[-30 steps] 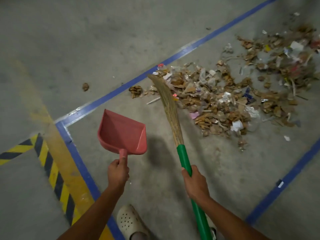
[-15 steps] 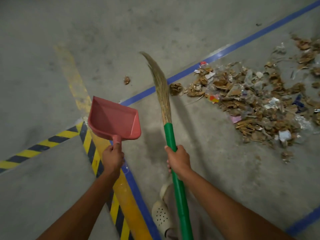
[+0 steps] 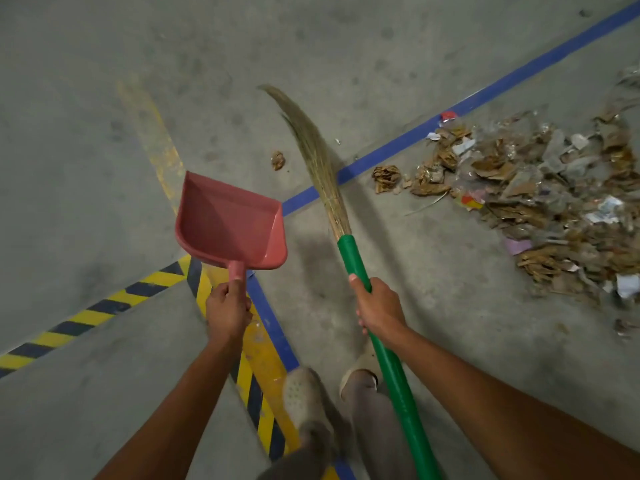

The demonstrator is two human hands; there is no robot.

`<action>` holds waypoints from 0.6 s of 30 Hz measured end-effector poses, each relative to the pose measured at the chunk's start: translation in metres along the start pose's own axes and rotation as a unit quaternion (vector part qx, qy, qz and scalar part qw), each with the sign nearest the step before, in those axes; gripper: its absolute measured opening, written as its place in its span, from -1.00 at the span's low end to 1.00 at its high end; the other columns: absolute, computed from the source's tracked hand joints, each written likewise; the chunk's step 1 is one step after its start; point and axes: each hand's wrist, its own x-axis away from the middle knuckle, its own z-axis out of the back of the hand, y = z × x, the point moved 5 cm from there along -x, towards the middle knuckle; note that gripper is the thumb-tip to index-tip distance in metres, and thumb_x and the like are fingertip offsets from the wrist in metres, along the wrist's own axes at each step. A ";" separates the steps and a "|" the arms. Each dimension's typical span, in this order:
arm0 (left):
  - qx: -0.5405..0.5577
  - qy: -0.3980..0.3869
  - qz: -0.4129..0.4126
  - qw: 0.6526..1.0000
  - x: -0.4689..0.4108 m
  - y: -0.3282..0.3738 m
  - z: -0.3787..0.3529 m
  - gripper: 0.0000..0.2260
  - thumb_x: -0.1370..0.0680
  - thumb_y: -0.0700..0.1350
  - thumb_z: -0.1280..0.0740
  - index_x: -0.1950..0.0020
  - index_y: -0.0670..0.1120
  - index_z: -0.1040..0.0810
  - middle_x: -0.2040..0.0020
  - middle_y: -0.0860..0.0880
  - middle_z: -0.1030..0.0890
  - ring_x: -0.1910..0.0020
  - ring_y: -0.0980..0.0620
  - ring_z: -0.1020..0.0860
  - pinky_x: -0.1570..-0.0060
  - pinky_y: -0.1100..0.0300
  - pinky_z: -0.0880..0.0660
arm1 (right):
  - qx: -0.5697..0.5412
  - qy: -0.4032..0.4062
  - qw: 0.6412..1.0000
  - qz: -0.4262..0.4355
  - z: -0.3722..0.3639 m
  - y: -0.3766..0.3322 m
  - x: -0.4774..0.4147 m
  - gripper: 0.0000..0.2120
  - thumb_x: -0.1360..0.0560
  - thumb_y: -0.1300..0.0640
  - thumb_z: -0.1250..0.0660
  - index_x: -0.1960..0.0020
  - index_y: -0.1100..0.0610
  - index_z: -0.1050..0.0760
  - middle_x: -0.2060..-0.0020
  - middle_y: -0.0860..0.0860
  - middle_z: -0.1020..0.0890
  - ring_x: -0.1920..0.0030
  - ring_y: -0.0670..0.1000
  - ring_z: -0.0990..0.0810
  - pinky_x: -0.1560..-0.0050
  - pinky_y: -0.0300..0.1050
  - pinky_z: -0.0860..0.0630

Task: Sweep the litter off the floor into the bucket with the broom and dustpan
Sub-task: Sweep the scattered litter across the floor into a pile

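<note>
Concrete floor (image 3: 104, 168) has the litter pile (image 3: 554, 202) unswept at right plus a stray scrap (image 3: 277, 160); left hand (image 3: 228, 311) grips the empty dustpan (image 3: 225, 220), right hand (image 3: 379, 308) grips the broom (image 3: 348, 249), bucket out of view, so task looks barely begun.

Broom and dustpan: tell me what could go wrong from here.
1. The stray scrap lies apart from the litter pile, across the blue line; it could be missed.
2. The broom has long, soft bristles; a hard sweep may scatter light paper.
3. The left hand holds the dustpan off the floor; unless its lip sits flat, litter may slip under.
</note>
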 end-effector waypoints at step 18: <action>-0.095 -0.069 -0.041 0.992 -0.177 0.022 -0.006 -0.69 -0.65 -0.03 -0.24 0.23 -0.17 -0.39 0.42 -0.11 -0.36 0.47 -0.01 -0.29 0.44 0.14 -0.26 | -0.004 -0.059 0.994 -0.090 -0.152 -0.082 -0.124 -0.52 -0.59 -0.20 -0.24 -0.28 0.17 -0.43 -0.10 0.18 -0.66 0.03 0.22 -0.71 0.02 0.10 -0.67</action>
